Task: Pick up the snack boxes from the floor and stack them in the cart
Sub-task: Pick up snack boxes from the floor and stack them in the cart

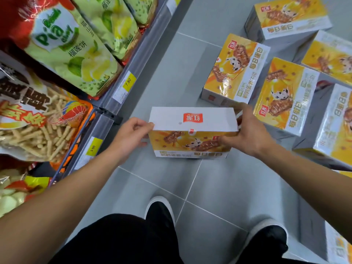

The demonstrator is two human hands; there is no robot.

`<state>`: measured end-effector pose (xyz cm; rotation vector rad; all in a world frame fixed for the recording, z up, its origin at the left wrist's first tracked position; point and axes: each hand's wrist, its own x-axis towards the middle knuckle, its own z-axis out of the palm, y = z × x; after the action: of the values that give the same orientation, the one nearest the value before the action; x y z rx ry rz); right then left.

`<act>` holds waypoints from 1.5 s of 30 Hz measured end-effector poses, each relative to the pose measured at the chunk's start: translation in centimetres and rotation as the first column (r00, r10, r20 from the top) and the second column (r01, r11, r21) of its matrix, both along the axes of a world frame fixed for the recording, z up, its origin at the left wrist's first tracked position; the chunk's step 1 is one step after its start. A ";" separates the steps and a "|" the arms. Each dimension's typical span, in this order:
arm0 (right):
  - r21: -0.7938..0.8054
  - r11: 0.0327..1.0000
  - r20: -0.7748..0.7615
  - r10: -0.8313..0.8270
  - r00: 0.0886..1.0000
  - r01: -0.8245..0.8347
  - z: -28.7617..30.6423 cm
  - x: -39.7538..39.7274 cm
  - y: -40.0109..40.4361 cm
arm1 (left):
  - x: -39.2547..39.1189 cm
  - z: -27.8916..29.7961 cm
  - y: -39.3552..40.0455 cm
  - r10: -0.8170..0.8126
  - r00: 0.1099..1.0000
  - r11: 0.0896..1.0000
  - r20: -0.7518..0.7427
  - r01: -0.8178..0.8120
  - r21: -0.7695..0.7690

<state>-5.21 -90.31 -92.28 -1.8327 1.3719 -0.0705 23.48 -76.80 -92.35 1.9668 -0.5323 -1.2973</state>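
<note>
I hold one yellow-and-white snack box (192,128) between both hands, above the grey tiled floor in front of my feet. My left hand (131,136) grips its left end and my right hand (245,132) grips its right end. Its white side with a red logo faces up. Several more snack boxes of the same kind lie on the floor at the right, among them a near snack box (235,69), a second snack box (285,96) and a far snack box (287,18). No cart is in view.
A store shelf (131,73) with price tags runs along the left, packed with green durian snack bags (70,46) and shrimp stick bags (36,126). My black shoes (160,214) stand on the floor tiles (219,187) below the box.
</note>
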 end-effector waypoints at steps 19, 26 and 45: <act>0.035 0.900 -0.336 0.420 0.843 -0.435 23.4 -2.4 5.2 | -4.5 22.8 2.5 -0.647 0.724 0.760 0.239 0.587 0.279; 0.026 0.955 -0.311 0.287 0.906 -0.294 43.4 -7.4 10.0 | -9.2 41.9 -0.2 -0.893 0.231 0.370 0.386 0.865 0.338; 0.006 0.702 -0.335 -0.670 0.663 0.712 67.1 -16.3 45.3 | -29.3 64.1 9.3 -0.501 -0.672 -0.594 0.546 0.726 0.348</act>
<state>-21.49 -45.02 -25.20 -1.1285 2.1948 -0.0828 -5.81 -67.53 -28.28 0.5839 -3.4292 -0.8458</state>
